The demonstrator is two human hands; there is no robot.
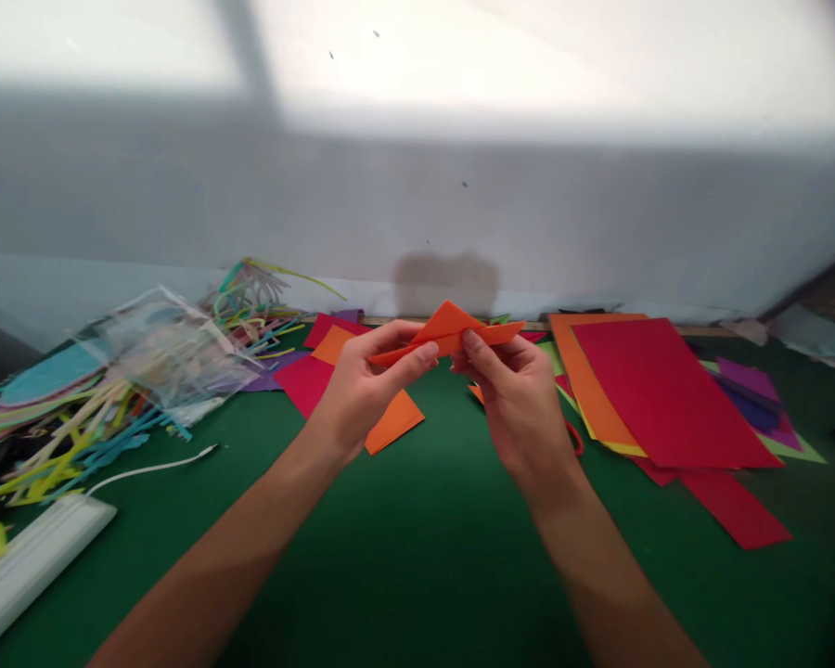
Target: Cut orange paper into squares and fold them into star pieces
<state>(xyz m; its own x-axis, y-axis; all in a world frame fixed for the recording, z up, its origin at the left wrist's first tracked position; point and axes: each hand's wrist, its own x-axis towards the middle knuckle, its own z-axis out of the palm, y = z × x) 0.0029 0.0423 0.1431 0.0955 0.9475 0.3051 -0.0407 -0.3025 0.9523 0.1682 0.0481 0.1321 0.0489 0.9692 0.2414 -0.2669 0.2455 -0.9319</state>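
An orange folded paper (447, 320) is held up above the green table, its peak pointing upward and a flap slanting across its lower edge. My left hand (362, 376) pinches its left end between thumb and fingers. On the right side, my right hand (519, 380) grips it with the thumb pressed on the front face. Below and behind my left hand lie an orange paper piece (395, 422) and red paper (304, 382). Part of a red-handled tool (576, 438) shows beside my right wrist; the rest of it is hidden.
Stacked red sheets (674, 394) and orange sheets (595, 371) lie at the right, with purple paper (751, 390) beyond. Paper strips (111, 408) and a clear plastic bag (187, 357) heap at the left. A white power strip (42, 566) lies in front; a pale wall (320, 204) stands behind.
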